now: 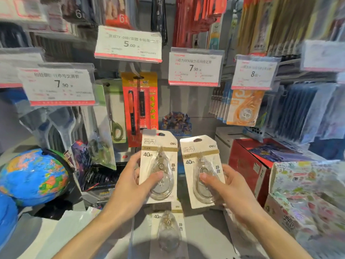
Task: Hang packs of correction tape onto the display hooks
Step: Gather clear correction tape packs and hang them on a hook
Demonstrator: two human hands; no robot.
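Two hands, left (pixel 130 181) and right (pixel 230 186), each grip tape pack (pixel 158 161) (pixel 202 171); globe (pixel 33 176) left, price tags (pixel 195 67) overhead.

Both held correction tape packs (pixel 158 165) read "deli" and "40m"; the price tag (pixel 195 67) above reads 7.90.

Bright even light; blurred, fisheye-warped edges, sharper centre.

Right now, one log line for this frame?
left hand: holds tape pack | right hand: holds second pack | third pack: lying below | hung: neither held pack
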